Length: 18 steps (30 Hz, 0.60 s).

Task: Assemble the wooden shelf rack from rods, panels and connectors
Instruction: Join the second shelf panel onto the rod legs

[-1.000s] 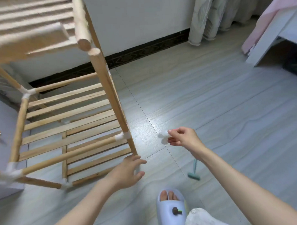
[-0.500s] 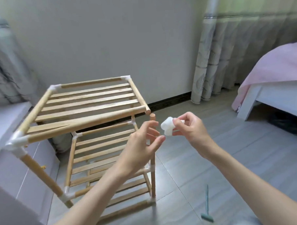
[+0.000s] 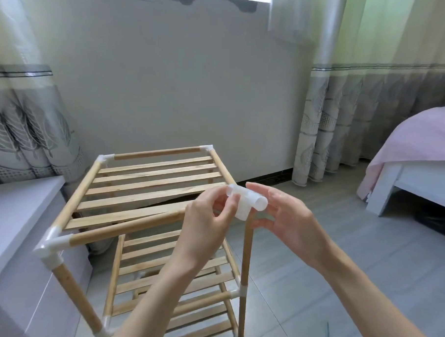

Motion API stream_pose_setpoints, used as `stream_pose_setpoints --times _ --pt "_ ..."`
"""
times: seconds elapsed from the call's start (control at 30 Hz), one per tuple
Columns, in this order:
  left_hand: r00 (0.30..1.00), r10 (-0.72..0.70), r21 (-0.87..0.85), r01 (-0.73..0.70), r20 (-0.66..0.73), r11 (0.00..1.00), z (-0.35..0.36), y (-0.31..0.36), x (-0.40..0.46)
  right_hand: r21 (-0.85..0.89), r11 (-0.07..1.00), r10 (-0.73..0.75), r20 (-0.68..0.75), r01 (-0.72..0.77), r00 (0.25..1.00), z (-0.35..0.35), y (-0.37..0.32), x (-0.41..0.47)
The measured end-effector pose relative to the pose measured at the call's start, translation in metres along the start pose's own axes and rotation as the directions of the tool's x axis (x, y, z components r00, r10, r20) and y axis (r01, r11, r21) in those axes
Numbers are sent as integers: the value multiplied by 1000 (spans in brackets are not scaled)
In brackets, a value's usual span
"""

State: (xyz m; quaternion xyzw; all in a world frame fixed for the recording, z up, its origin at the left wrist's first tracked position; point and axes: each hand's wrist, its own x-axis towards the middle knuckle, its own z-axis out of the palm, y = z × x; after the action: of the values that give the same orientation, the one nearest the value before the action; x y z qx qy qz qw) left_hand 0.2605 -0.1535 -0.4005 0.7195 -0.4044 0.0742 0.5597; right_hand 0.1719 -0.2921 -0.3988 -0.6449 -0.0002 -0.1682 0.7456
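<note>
Above the front-right upright rod [image 3: 246, 254] of the wooden rack [image 3: 151, 194] — white plastic connector [image 3: 246, 204] held between both hands. Left hand [image 3: 208, 220] pinches its left end; right hand [image 3: 282, 216] holds the right end, fingers loosely curled. Connector sits just over the rod's top — contact unclear.
</note>
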Motion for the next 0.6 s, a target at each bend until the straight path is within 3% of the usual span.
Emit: stream_pose_setpoints --times 0.13,0.27,0.43,0.6 --pt "999 19 56 -21 31 998 -1 1 12 -28 1000 -8 29 9 1000 -7 1 7" --pt "996 -8 34 5 94 999 -3 0 22 -42 997 -64 -34 63 997 -11 2 12" --pt "988 -16 330 -35 151 943 -13 -12 35 -90 991 -116 -241 97 964 -27 6 18" --pt "966 -75 516 -66 248 854 -14 -15 36 -267 964 -74 -246 6 966 -30 9 18"
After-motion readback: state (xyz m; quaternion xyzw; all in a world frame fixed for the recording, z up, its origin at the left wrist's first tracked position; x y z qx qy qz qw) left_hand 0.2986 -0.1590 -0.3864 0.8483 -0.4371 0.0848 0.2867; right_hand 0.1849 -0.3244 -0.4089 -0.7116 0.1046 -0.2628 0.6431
